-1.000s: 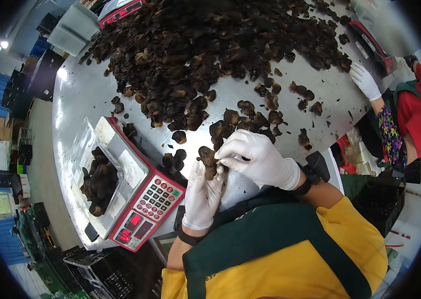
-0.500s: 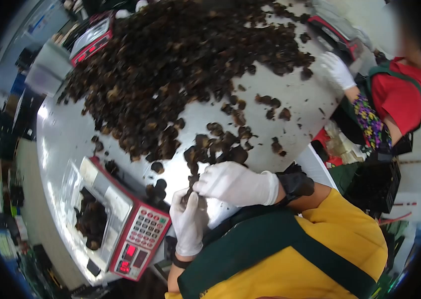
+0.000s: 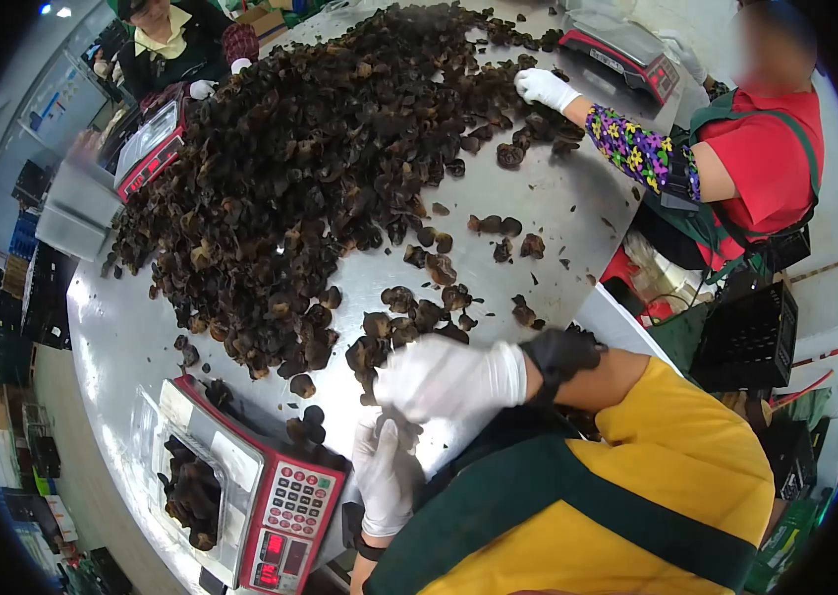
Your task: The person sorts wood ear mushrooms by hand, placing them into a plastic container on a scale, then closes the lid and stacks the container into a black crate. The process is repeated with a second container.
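Observation:
Both my hands wear white gloves and meet at the table's near edge. My left hand (image 3: 386,471) is upright with its fingers bent and the thumb against them; whatever they hold is hidden. My right hand (image 3: 453,379) lies across, just above the left, and is smeared by motion, so its fingers cannot be made out. Just beyond them lies a small group of dark wood ear mushrooms (image 3: 419,315). To the left stands a red-and-white digital scale (image 3: 300,501), bearing a clear plastic tray (image 3: 148,436) with wood ears (image 3: 193,493) in it.
A large heap of wood ears (image 3: 310,149) covers much of the metal table (image 3: 379,278). At the right, a co-worker's gloved hand (image 3: 546,89) touches the heap near another scale (image 3: 622,59). Another person (image 3: 176,50) is at the far left, by a third scale (image 3: 151,149).
My right hand has shifted slightly left and down and is blurred; the dark piece seen between my hands is now hidden. The co-worker's hand at right has reached to the heap. The view has tilted up.

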A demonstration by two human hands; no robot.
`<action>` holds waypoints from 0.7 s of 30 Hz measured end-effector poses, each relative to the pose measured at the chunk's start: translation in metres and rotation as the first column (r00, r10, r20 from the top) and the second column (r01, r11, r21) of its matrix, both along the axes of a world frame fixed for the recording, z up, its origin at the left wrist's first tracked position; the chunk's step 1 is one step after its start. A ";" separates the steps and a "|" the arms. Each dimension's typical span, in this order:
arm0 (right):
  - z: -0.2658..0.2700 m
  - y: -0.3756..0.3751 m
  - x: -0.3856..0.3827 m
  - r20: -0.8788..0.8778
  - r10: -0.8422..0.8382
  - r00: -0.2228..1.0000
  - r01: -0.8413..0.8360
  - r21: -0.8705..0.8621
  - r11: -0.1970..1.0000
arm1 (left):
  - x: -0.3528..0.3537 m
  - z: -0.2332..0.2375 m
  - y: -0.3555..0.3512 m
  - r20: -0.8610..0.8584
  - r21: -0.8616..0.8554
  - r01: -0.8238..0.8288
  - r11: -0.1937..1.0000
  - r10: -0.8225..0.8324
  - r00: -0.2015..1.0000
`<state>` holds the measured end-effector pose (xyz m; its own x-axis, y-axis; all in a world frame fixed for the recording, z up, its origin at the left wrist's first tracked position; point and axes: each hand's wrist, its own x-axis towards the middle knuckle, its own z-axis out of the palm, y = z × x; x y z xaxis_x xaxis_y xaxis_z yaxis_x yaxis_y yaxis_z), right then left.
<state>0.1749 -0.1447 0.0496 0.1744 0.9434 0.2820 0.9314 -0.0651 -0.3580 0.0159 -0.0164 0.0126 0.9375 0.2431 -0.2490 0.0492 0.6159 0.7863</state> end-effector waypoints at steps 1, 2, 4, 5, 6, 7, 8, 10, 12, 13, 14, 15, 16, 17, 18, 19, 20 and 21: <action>-0.002 0.002 0.022 0.050 -0.058 0.997 0.054 0.076 0.996 | 0.001 0.008 -0.004 -0.039 -0.047 -0.022 0.999 0.020 0.999; -0.006 0.003 0.050 0.148 -0.153 0.977 0.121 0.203 0.972 | 0.001 0.014 -0.006 -0.081 -0.094 -0.047 0.995 0.039 0.996; 0.001 0.007 0.115 -0.175 -0.504 0.846 0.517 0.036 0.855 | -0.003 0.014 -0.006 -0.048 -0.114 -0.024 0.993 0.018 0.999; 0.001 0.003 0.142 -0.063 -0.579 0.813 0.580 0.009 0.814 | -0.006 0.011 -0.002 -0.045 -0.117 -0.013 0.993 0.008 0.999; -0.001 0.000 0.165 0.052 -0.640 0.767 0.641 -0.007 0.768 | -0.009 0.009 0.000 -0.042 -0.118 -0.003 0.993 -0.001 0.999; -0.011 0.002 0.184 0.066 -0.635 0.770 0.637 -0.013 0.771 | -0.012 0.008 0.001 -0.038 -0.115 -0.008 0.993 0.003 0.999; -0.019 0.005 0.196 0.079 -0.629 0.773 0.632 -0.019 0.774 | -0.014 0.007 0.002 -0.052 -0.134 -0.003 0.991 -0.004 0.999; -0.052 0.008 0.214 0.226 -0.554 0.802 0.565 0.015 0.825 | -0.018 0.005 0.002 -0.065 -0.154 -0.007 0.988 -0.003 0.998; -0.070 0.009 0.233 0.111 -0.576 0.810 0.576 0.036 0.817 | -0.021 0.004 0.001 -0.118 -0.051 -0.010 0.999 0.004 0.993; -0.066 0.003 0.232 -0.042 -0.575 0.817 0.573 0.161 0.803 | -0.021 0.006 0.002 -0.117 -0.039 0.007 0.999 -0.012 0.993; -0.057 0.001 0.233 -0.347 -0.569 0.745 0.633 0.101 0.767 | -0.022 0.008 0.002 -0.119 -0.040 -0.003 0.999 -0.002 0.993; -0.047 -0.002 0.232 -0.532 -0.517 0.671 0.637 0.056 0.769 | -0.022 0.009 0.003 -0.116 -0.048 0.005 0.999 -0.011 0.993; -0.042 -0.007 0.233 -0.694 -0.453 0.560 0.635 0.009 0.772 | -0.023 0.010 0.004 -0.114 -0.055 0.016 0.998 -0.023 0.993; -0.046 -0.011 0.238 -0.769 -0.219 0.601 0.533 0.182 0.826 | -0.023 0.009 0.004 -0.114 -0.056 0.015 0.998 -0.021 0.993; -0.048 -0.016 0.236 -0.819 -0.176 0.546 0.554 0.195 0.810 | -0.024 0.007 0.005 -0.116 -0.075 0.007 0.997 -0.015 0.993; -0.046 -0.019 0.236 -0.812 -0.215 0.543 0.570 0.169 0.804 | -0.024 0.005 0.005 -0.117 -0.096 0.000 0.995 -0.011 0.993; -0.045 -0.020 0.237 -0.802 -0.254 0.540 0.587 0.143 0.797 | -0.022 0.007 0.004 -0.115 -0.099 0.003 0.995 -0.014 0.993; -0.047 -0.021 0.233 -0.686 -0.399 0.608 0.626 0.105 0.773 | -0.020 0.012 0.002 -0.120 -0.092 0.006 0.996 -0.017 0.993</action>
